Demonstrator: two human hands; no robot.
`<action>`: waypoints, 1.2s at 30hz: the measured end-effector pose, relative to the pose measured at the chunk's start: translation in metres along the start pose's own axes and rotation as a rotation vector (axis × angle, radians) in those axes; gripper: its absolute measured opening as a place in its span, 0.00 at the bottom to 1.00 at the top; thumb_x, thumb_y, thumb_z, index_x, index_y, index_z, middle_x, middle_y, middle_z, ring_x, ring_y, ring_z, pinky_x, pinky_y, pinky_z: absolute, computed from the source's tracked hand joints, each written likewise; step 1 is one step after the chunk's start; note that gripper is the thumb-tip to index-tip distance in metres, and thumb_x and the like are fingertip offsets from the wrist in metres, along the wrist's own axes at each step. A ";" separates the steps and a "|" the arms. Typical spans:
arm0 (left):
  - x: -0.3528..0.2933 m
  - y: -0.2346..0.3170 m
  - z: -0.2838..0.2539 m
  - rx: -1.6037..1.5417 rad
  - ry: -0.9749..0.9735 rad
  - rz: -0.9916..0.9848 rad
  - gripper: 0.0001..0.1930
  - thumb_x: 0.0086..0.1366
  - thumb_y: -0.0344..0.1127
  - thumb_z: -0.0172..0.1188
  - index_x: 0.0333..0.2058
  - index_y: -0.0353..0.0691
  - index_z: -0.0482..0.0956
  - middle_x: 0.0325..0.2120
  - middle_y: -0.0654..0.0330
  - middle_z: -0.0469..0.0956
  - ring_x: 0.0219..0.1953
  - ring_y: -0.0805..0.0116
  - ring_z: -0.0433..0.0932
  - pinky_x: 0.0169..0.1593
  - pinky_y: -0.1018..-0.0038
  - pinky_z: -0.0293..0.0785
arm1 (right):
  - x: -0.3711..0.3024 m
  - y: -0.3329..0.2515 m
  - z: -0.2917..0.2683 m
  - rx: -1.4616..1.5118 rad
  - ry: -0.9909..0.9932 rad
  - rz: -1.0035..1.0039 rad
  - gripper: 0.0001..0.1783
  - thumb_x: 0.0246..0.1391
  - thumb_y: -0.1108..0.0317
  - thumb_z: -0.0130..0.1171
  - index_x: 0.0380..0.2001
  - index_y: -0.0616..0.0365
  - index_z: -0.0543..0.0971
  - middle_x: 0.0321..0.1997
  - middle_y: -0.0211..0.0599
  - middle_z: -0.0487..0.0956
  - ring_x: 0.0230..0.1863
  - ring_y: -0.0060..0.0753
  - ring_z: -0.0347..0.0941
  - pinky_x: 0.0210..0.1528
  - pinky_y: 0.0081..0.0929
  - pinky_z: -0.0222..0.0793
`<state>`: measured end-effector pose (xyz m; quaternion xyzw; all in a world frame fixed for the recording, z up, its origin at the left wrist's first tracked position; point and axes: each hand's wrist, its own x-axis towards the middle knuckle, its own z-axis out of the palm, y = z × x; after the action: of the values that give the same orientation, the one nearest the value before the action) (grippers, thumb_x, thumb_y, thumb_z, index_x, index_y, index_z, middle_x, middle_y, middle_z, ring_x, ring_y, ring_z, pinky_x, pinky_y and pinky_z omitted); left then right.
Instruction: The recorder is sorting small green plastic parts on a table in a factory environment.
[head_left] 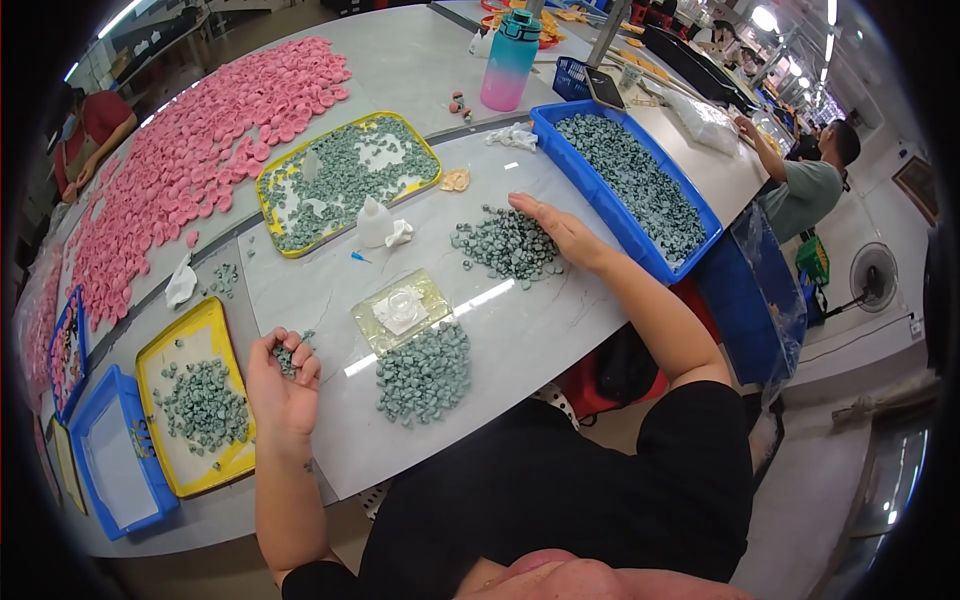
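My left hand [282, 395] is palm up, its fingers curled round a handful of small grey-green pieces [289, 358]. It is just right of a yellow-rimmed tray [243, 440] with a heap of similar pieces. My right hand [568, 232] has its fingers stretched out along the right edge of a loose pile of darker green pieces [505, 245], touching it. Between my hands, nearer me, lies another pile of grey-green pieces [424, 375]. A clear yellowish block [432, 300] with a white piece of tissue [400, 311] adjoins that pile.
A blue bin [712, 235] of green pieces stands at the right. Further back are a white squeeze bottle [374, 222], another yellow tray [437, 172], a water bottle [508, 65] and many pink pieces [200, 140]. An empty-looking blue tray [100, 385] is far left. Other people sit beyond.
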<state>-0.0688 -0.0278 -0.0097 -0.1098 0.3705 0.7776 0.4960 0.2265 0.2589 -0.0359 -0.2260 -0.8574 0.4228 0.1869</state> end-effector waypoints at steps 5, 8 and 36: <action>-0.002 -0.003 0.003 0.013 0.002 0.006 0.03 0.59 0.30 0.47 0.31 0.39 0.65 0.23 0.64 0.62 0.21 0.75 0.59 0.19 0.81 0.54 | 0.019 -0.011 -0.003 -0.289 -0.049 -0.070 0.25 0.63 0.56 0.36 0.58 0.59 0.63 0.63 0.47 0.60 0.67 0.42 0.50 0.67 0.31 0.41; -0.004 -0.004 0.003 0.012 -0.017 0.001 0.03 0.59 0.30 0.47 0.31 0.39 0.65 0.23 0.64 0.62 0.21 0.75 0.59 0.19 0.81 0.54 | 0.031 -0.022 0.015 -0.471 -0.164 -0.101 0.24 0.62 0.56 0.40 0.57 0.57 0.65 0.63 0.48 0.60 0.66 0.45 0.50 0.66 0.34 0.43; 0.008 -0.007 -0.009 0.105 -0.016 -0.046 0.03 0.59 0.31 0.48 0.30 0.39 0.65 0.24 0.64 0.63 0.21 0.75 0.59 0.20 0.82 0.55 | 0.030 -0.044 0.080 -0.730 -0.195 -0.493 0.19 0.54 0.64 0.52 0.48 0.60 0.72 0.53 0.43 0.69 0.57 0.45 0.63 0.58 0.35 0.61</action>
<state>-0.0687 -0.0270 -0.0238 -0.0860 0.4039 0.7463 0.5219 0.1507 0.2006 -0.0421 -0.0253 -0.9922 0.0551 0.1085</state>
